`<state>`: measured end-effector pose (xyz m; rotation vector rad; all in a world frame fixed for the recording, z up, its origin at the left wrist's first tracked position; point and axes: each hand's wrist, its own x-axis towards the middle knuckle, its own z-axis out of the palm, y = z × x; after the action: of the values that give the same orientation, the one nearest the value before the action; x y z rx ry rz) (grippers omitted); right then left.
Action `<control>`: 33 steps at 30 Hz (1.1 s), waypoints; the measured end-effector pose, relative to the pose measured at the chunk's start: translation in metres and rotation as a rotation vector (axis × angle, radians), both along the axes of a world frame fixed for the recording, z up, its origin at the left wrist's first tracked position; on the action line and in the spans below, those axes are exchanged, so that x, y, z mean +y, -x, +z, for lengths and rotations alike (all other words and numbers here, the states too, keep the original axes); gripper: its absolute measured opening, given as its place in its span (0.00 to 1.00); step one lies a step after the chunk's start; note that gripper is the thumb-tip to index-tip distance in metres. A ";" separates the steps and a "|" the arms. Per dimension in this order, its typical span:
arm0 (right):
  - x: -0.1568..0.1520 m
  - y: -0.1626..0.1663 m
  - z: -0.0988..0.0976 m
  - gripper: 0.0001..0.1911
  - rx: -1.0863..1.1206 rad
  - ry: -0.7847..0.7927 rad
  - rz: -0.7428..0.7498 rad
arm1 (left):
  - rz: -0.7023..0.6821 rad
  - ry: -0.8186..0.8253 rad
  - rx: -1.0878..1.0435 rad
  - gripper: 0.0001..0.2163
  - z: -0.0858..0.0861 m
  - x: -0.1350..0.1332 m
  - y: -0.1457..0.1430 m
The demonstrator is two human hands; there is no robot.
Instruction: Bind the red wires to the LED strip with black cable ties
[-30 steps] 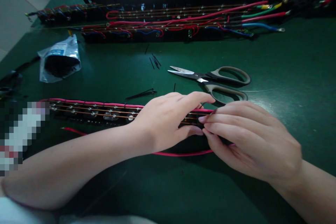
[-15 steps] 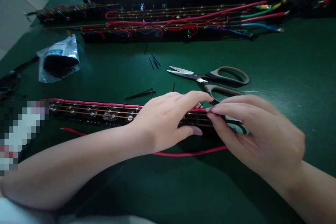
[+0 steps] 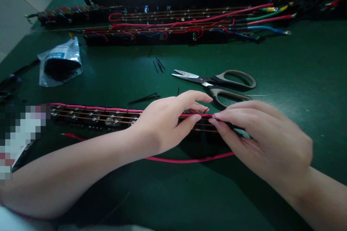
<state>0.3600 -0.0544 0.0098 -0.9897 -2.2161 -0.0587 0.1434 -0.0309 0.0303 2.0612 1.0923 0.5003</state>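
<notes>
A long dark strip (image 3: 81, 117) with copper-coloured rods and metal contacts lies crosswise before me, a red wire (image 3: 114, 109) along its far edge. My left hand (image 3: 165, 121) reaches over the strip, index finger stretched out. Its thumb rests against the wire while other fingers curl on the far side, loosely holding it. A small black cable tie end pokes up by those fingertips. Just to the right, my right hand (image 3: 267, 139) pinches the same wire between thumb and fingers; whether a tie is also in that pinch is hidden. A second red wire (image 3: 189, 160) runs nearer to me.
Scissors (image 3: 202, 79) lie partly open behind my hands. Black cable ties (image 3: 145, 97) and cut-off bits (image 3: 158, 64) are scattered on the green table (image 3: 121, 65). An open plastic bag (image 3: 61, 52) stands left. Wired strips (image 3: 168, 25) line the back.
My left thumb has moved up against the red wire, and the left hand has shifted slightly left. My right hand keeps its pinch, a little further left.
</notes>
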 end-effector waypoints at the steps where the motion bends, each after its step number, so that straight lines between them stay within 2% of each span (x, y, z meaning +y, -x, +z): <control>1: 0.000 0.000 0.000 0.08 0.001 0.000 0.008 | -0.001 -0.005 -0.007 0.16 0.000 0.000 0.000; 10: 0.002 0.001 0.001 0.07 0.004 0.015 0.028 | -0.012 -0.013 -0.072 0.15 -0.001 0.000 0.000; 20: 0.003 0.002 0.000 0.08 0.015 0.029 0.066 | 0.011 -0.089 0.023 0.08 0.001 0.003 -0.001; 33: 0.003 0.002 0.002 0.10 -0.004 0.023 0.109 | -0.034 -0.212 0.015 0.09 0.001 0.005 -0.001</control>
<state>0.3581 -0.0516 0.0113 -0.8798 -2.2748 0.0139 0.1445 -0.0256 0.0315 2.2666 1.0493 0.6071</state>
